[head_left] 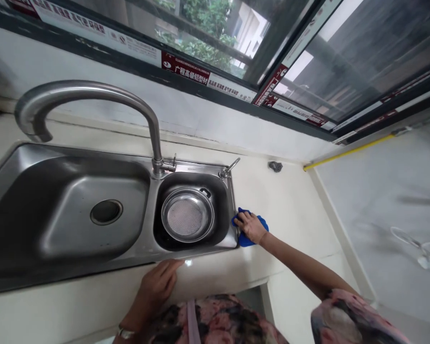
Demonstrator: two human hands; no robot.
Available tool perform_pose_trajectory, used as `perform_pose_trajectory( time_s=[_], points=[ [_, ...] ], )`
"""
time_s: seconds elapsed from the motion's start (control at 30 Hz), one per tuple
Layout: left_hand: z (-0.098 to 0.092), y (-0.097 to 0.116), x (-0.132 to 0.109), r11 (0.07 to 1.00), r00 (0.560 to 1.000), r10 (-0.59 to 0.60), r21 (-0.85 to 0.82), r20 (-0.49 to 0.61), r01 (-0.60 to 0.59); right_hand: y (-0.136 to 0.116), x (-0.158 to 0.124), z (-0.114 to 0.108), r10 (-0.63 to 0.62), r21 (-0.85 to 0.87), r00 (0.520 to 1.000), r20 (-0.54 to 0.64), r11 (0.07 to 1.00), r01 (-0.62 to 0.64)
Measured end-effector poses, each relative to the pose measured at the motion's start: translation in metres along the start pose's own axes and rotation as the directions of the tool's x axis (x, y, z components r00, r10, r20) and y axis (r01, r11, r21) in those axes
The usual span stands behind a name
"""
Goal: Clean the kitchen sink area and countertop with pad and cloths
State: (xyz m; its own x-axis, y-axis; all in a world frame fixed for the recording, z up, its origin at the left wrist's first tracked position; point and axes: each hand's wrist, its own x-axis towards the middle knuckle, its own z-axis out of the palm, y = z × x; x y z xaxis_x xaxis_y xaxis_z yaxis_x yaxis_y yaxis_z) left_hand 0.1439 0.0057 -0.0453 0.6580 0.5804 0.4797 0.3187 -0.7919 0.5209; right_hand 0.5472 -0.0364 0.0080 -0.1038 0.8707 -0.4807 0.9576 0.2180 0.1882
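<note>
A blue cloth lies on the white countertop against the right rim of the sink. My right hand is closed over it, fingertips by the sink edge. At the counter's front edge, below the small basin, rests my left hand; its fingers are bent together and I see no object there, though the palm side is hidden. The steel sink has two basins. Inside the smaller right one sits a round metal pan with a dimpled bottom and a dark handle.
A curved steel faucet arches over the large left basin. Behind the small basin stands a short thin spout. A small dark lump lies near the back wall. A yellow pipe runs along the right wall, under the window.
</note>
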Motion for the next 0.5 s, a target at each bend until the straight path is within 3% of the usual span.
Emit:
perform_pose_trajectory(
  time_s=[0.17, 0.33, 0.43, 0.5],
  points=[
    [0.003, -0.003, -0.004, 0.998, 1.000, 0.012, -0.064, 0.004, -0.012, -0.030, -0.038, 0.015, 0.033, 0.075, 0.998, 0.058, 0.997, -0.037],
    [0.002, -0.005, -0.007, 0.987, 0.999, 0.040, -0.154, 0.033, -0.034, -0.063, -0.055, 0.021, 0.193, 0.170, 0.975, 0.105, 0.963, -0.209],
    [0.000, -0.010, -0.004, 0.977, 0.996, 0.072, -0.205, 0.049, -0.061, -0.077, -0.055, 0.025, 0.324, 0.294, 0.940, 0.107, 0.893, -0.342],
    [0.000, -0.014, -0.002, 0.969, 0.995, 0.078, -0.240, 0.055, -0.062, -0.079, -0.056, 0.030, 0.433, 0.482, 0.898, 0.078, 0.772, -0.414]
  ],
)
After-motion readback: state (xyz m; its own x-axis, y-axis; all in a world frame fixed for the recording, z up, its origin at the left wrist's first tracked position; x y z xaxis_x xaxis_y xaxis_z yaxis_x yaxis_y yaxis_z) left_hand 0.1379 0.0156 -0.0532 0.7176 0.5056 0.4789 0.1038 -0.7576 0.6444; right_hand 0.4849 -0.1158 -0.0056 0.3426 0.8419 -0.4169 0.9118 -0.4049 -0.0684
